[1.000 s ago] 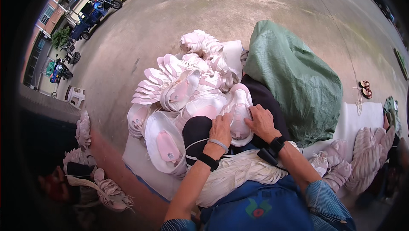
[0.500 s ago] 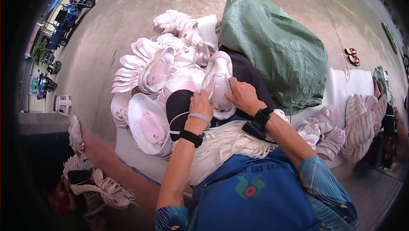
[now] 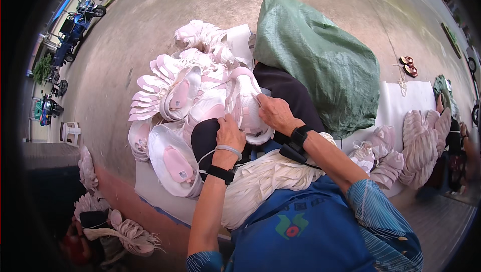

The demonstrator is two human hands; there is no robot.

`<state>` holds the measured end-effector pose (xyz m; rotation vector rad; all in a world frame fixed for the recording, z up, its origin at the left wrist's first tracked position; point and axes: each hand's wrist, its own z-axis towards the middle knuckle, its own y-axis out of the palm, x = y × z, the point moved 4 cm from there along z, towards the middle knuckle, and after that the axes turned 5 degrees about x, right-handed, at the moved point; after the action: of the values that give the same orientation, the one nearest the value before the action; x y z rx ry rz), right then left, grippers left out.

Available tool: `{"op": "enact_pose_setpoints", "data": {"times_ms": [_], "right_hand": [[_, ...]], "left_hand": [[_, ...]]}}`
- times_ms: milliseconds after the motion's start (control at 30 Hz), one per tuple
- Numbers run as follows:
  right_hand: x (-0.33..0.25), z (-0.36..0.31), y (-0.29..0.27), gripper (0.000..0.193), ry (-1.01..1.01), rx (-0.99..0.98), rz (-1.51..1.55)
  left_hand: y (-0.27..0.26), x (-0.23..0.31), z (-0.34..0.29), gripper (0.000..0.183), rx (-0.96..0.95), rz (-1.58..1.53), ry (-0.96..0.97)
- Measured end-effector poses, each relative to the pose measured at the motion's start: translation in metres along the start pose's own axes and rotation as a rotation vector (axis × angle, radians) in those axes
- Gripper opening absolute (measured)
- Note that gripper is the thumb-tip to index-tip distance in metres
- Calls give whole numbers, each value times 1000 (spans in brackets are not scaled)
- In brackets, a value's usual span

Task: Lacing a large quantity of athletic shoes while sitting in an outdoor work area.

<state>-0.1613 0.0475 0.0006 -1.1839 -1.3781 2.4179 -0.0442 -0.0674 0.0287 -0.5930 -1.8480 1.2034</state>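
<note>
A white and pink shoe upper (image 3: 245,102) rests over my knees, its toe pointing away from me. My left hand (image 3: 230,137) is closed at its left edge, with the fingers pinched together by the eyelet side. On the other side my right hand (image 3: 277,115) grips the upper's right edge between thumb and fingers. Whether a lace end is in either pinch is too small to make out. A thick bundle of cream-white shoelaces (image 3: 268,176) lies across my lap, just below both hands, over a blue apron (image 3: 305,227).
Stacked white and pink shoe uppers (image 3: 175,166) fill the left side on a pale sheet. A green woven sack (image 3: 315,61) stands ahead on the right. More uppers (image 3: 421,141) lie far right near another person. Sandals (image 3: 408,66) and a white stool (image 3: 71,132) are on the ground.
The shoe upper has shifted slightly left and nearer and turned a little, with both hands moving along with it. The view has also shifted slightly. Both hands keep their grip on it.
</note>
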Motion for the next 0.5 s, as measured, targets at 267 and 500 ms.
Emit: {"op": "enact_pose_setpoints", "data": {"times_ms": [267, 500], "right_hand": [[-9, -6, -19, 24, 87, -29, -67], [0, -3, -3, 27, 142, -57, -102]], "left_hand": [[10, 9, 16, 52, -23, -74, 36], [25, 24, 23, 55, -25, -61, 61]]}}
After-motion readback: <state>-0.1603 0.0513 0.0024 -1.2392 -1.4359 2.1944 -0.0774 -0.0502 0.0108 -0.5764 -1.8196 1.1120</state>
